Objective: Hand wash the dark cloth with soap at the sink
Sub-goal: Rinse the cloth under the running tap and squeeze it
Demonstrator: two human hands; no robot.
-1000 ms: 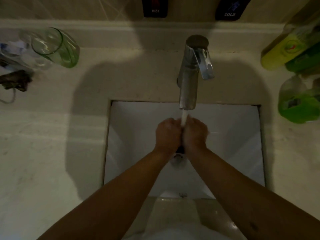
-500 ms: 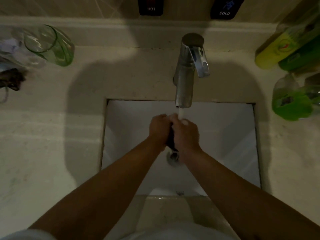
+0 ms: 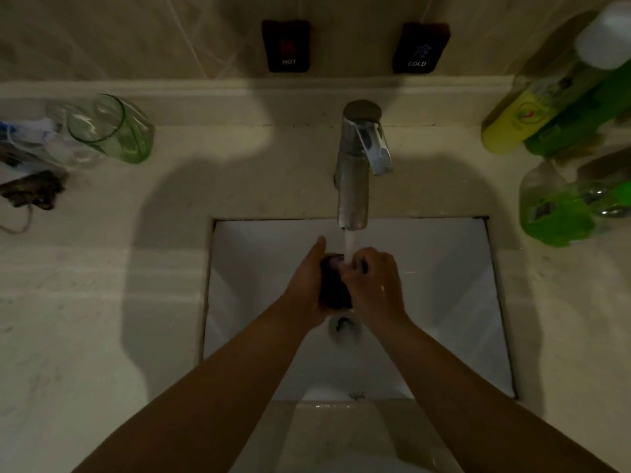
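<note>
Dark cloth (image 3: 335,288), white sink (image 3: 444,268), green bottles (image 3: 560,213)

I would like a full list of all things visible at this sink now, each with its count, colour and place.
dark cloth: 1, dark, between both hands under the water
faucet: 1, silver, behind the basin, running
sink basin: 1, white, centre
glass: 1, green, counter far left
bottles: several, yellow and green, counter far right
wall tags: 2, dark, marked HOT and COLD
left hand: 1, holding the cloth
right hand: 1, holding the cloth
</note>
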